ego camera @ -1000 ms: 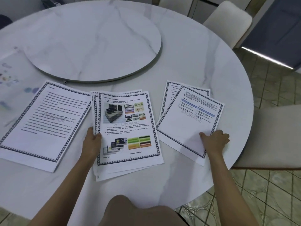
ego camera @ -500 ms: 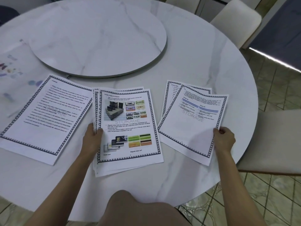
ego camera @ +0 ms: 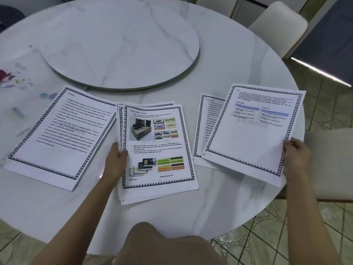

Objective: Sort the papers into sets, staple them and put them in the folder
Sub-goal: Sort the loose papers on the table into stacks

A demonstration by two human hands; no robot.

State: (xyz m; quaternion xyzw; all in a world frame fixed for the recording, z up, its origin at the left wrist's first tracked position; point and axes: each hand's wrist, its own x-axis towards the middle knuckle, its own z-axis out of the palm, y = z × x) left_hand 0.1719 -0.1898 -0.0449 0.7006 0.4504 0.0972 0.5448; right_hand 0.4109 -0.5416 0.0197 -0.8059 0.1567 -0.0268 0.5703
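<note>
Three groups of bordered, printed papers are lying along the near side of the round marble table [ego camera: 238, 60]. The left hand [ego camera: 116, 163] is gripping the middle stack [ego camera: 158, 146] at that stack's nine o'clock edge: the thumb is lying on top, and the fingers are tucked underneath, out of sight. The stack's top page is showing photographs and coloured bars, and the pages beneath are peeking out only as thin fanned edges.

The right hand [ego camera: 295, 155] is pinching a loose sheet [ego camera: 254, 134] at its four o'clock corner, with the fingers curled round the edge and the thumb largely hidden. Whether this sheet is lifted clear of the table cannot be told. It is covering most of another page [ego camera: 207, 121] at its nine o'clock side, so only a strip of that page's text is showing.

At nine o'clock of the middle stack, the left stack [ego camera: 59, 134] is lying flat and turned askew, its print too blurred to read. Beyond it, toward ten o'clock, a pale smear with coloured blotches [ego camera: 15, 79] is too blurred to identify. A raised round turntable [ego camera: 120, 44] is sitting at twelve o'clock. A chair [ego camera: 277, 33] at one o'clock is partly cut off.
</note>
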